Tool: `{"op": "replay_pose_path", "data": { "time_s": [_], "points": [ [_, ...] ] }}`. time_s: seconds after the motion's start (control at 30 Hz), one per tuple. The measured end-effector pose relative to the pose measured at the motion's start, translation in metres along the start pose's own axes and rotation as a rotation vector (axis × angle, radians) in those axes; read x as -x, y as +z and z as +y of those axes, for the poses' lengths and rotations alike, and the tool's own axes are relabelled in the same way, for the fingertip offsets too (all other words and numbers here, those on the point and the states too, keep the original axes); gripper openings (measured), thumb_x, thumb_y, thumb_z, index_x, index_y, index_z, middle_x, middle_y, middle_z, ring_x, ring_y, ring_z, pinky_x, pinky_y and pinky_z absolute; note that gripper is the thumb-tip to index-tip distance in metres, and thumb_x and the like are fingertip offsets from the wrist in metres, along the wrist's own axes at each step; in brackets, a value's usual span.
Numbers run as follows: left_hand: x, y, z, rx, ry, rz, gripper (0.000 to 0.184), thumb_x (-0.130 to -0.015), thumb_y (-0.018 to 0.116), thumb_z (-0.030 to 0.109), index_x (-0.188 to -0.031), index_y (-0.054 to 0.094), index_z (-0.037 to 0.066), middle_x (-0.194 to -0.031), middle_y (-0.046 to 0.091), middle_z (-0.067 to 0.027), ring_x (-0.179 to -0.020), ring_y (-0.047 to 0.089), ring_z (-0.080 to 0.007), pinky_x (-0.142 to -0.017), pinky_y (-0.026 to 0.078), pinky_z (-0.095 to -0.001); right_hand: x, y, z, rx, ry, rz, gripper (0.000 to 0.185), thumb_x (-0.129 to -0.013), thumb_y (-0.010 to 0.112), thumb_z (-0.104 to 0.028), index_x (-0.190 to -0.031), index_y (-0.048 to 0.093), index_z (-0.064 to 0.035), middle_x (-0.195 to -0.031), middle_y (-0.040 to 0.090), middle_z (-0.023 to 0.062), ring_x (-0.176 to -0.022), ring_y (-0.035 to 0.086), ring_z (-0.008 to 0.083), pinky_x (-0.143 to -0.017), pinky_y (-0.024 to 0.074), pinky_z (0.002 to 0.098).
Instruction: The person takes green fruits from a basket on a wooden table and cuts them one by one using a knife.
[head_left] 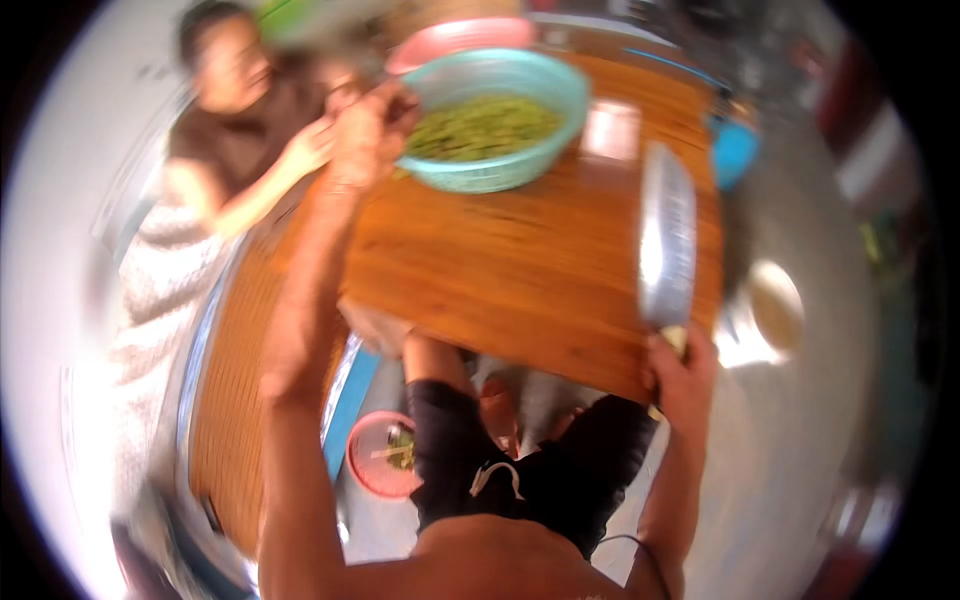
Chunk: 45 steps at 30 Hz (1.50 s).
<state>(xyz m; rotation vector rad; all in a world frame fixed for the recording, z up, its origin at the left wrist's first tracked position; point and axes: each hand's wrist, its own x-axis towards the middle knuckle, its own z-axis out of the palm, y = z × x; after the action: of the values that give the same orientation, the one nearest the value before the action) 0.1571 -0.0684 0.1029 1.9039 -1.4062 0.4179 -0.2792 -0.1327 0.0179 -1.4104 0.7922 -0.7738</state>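
My right hand (685, 375), at the right front corner of the wooden table (480, 265), is closed around the pale handle of a large knife (668, 235). Its broad, shiny blade points away from me, over the table's right side. My left hand (370, 135) is stretched forward beside the left rim of a turquoise plastic basin (475, 178). Motion blurs its fingers, so I cannot tell whether they hold anything. Small green pieces (485, 128), possibly cut vegetables, lie in the basin. A co-worker's hands (320, 140) are close to my left hand.
A co-worker (235, 120) sits at the left. Behind the basin is a pink basin (460, 40). A pink bowl (380, 480) with green scraps stands on the floor by my leg. A white bucket (770, 310) stands right of the table. A wooden bench (230, 400) is at left.
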Motion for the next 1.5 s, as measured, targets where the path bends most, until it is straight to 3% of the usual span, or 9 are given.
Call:
{"op": "replay_pose_path", "data": {
  "time_s": [0.13,0.27,0.57,0.67,0.73,0.9,1.03,1.4,1.5],
  "points": [
    [-0.076,0.064,-0.007,-0.279,0.171,-0.715,0.023,-0.088,0.069,0.020,-0.105,0.071,0.004,-0.098,0.073,-0.0202,-0.093,0.069,-0.0332,-0.082,0.053,-0.0451,-0.002,0.002,0.008,0.177,-0.056,0.083,0.023,-0.087,0.078,-0.023,-0.094,0.068,-0.0036,-0.071,0.062,0.0041,-0.064,0.055,0.0115,-0.060,0.0486,0.0337],
    [-0.086,0.089,0.029,-0.321,0.114,-0.846,0.022,-0.089,0.069,0.017,-0.106,0.071,0.004,-0.097,0.072,-0.0180,-0.091,0.068,-0.0297,-0.081,0.052,-0.0423,-0.002,0.000,0.000,0.143,-0.226,0.050,0.024,-0.091,0.074,-0.020,-0.093,0.065,0.0014,-0.072,0.060,0.0090,-0.066,0.054,0.0129,-0.062,0.0462,0.0345],
    [-0.079,0.089,0.046,-0.231,-0.039,-0.829,0.020,-0.089,0.070,0.011,-0.107,0.070,0.002,-0.095,0.070,-0.0131,-0.087,0.063,-0.0216,-0.078,0.050,-0.0360,0.000,-0.002,-0.004,0.108,-0.293,-0.043,0.024,-0.090,0.072,-0.019,-0.093,0.064,0.0034,-0.076,0.064,0.0182,-0.067,0.062,0.0255,-0.065,0.0487,0.0373],
    [-0.076,0.087,0.047,-0.197,-0.092,-0.799,0.020,-0.090,0.070,0.010,-0.108,0.070,0.002,-0.095,0.069,-0.0114,-0.086,0.062,-0.0190,-0.077,0.049,-0.0339,0.000,0.002,0.001,0.127,-0.278,-0.030,0.024,-0.091,0.071,-0.020,-0.092,0.064,0.0036,-0.076,0.065,0.0182,-0.067,0.062,0.0245,-0.064,0.0486,0.0367],
    [-0.074,0.088,0.050,-0.154,-0.130,-0.765,0.019,-0.090,0.071,0.008,-0.108,0.070,0.002,-0.094,0.069,-0.0103,-0.085,0.061,-0.0172,-0.076,0.048,-0.0325,-0.001,0.002,0.002,0.051,-0.261,-0.016,0.027,-0.092,0.075,-0.021,-0.087,0.062,0.0015,-0.070,0.056,0.0064,-0.067,0.051,0.0109,-0.061,0.0430,0.0304],
    [-0.061,0.055,0.027,0.261,0.155,-0.245,0.024,-0.088,0.075,0.008,-0.111,0.069,0.000,-0.097,0.066,-0.0065,-0.087,0.059,-0.0154,-0.077,0.047,-0.0292,-0.001,-0.002,0.001,0.095,-0.242,-0.062,0.026,-0.097,0.070,-0.023,-0.091,0.063,0.0014,-0.070,0.058,0.0040,-0.064,0.052,0.0085,-0.058,0.0434,0.0274],
    [0.043,-0.017,0.106,0.283,0.133,-0.059,0.022,-0.089,0.075,0.009,-0.111,0.071,0.006,-0.099,0.066,-0.0045,-0.086,0.059,-0.0161,-0.077,0.049,-0.0316,-0.002,-0.002,0.002,0.024,-0.341,-0.068,0.023,-0.101,0.065,-0.022,-0.095,0.062,0.0009,-0.070,0.059,0.0008,-0.060,0.053,0.0063,-0.055,0.0426,0.0244],
    [0.152,0.048,0.109,0.123,-0.033,-0.194,0.017,-0.084,0.078,0.009,-0.097,0.068,0.005,-0.086,0.064,-0.0097,-0.074,0.059,-0.0215,-0.070,0.050,-0.0345,-0.002,0.001,0.000,0.078,-0.267,-0.051,0.016,-0.099,0.066,-0.016,-0.105,0.064,-0.0010,-0.074,0.061,0.0005,-0.062,0.057,0.0054,-0.053,0.0457,0.0238],
    [0.154,0.048,0.116,0.161,-0.096,-0.204,0.015,-0.084,0.080,0.011,-0.091,0.069,0.004,-0.083,0.064,-0.0125,-0.075,0.064,-0.0292,-0.068,0.051,-0.0380,0.002,0.000,0.001,0.178,-0.188,0.021,0.029,-0.092,0.070,-0.021,-0.114,0.064,-0.0027,-0.084,0.063,0.0133,-0.074,0.059,0.0180,-0.068,0.0491,0.0339]
  ]
}}
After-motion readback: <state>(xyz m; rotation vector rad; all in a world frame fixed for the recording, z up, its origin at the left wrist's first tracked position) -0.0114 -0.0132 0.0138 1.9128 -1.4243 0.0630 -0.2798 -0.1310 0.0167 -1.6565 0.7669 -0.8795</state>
